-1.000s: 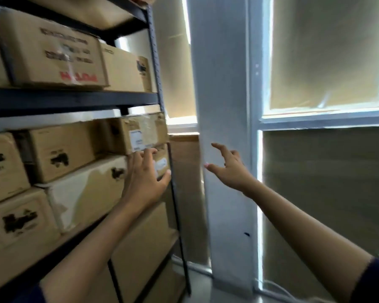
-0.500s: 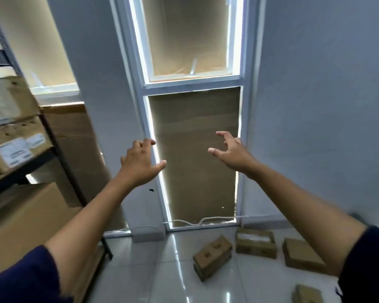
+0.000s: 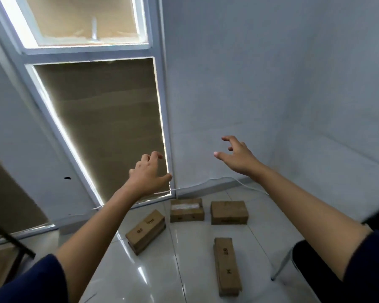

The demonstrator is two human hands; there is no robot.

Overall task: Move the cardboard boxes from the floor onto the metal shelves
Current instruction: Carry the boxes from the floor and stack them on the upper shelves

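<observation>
Floor: long box lengthwise, away.

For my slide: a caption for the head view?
Both hands, left and right, empty above four cardboard boxes on the floor.

Shelf frame: only a dark strut visible at the left edge, rest cut off, shelves themselves out of shot. Angled box: its left end is hidden behind the left forearm. Print on the angled box and the long box is too small to read. Taped box: label blurred by glare. Dark object at lower right: partly behind the right arm and cut by the frame, can't tell what it is. Both sleeves run off the bottom edge.
</observation>
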